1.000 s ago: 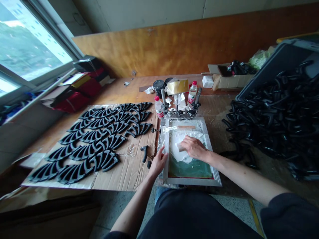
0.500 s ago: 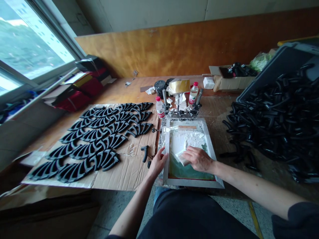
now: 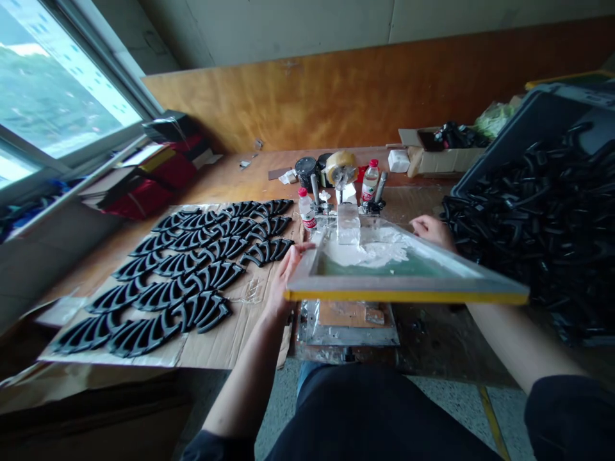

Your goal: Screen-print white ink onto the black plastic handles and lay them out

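Observation:
A silk-screen frame (image 3: 408, 297), its metal rim yellow along the near edge, is tilted up at the front above the printing base. White paste (image 3: 369, 251) covers part of its green mesh. My left hand (image 3: 284, 278) is closed at the frame's left edge. Beyond the right rim is my right hand (image 3: 430, 230), its fingers curled; what they hold, if anything, cannot be made out. A paste-smeared scraper (image 3: 348, 224) rests at the back of the screen. Under the raised frame shows the base with a brown plate (image 3: 343, 315).
Rows of curved black plastic parts (image 3: 168, 282) lie on cardboard (image 3: 254, 346) at the left. A grey bin (image 3: 509, 134) spills many more black parts (image 3: 523, 218) at the right. Behind the screen stand two red-capped bottles (image 3: 370, 182) (image 3: 306, 208), a tape roll (image 3: 342, 168) and a black jar (image 3: 306, 171).
The screen's near side has risen off the base. My right hand has let go of the scraper, now at the back, and moved right past the frame. My left hand has moved up slightly.

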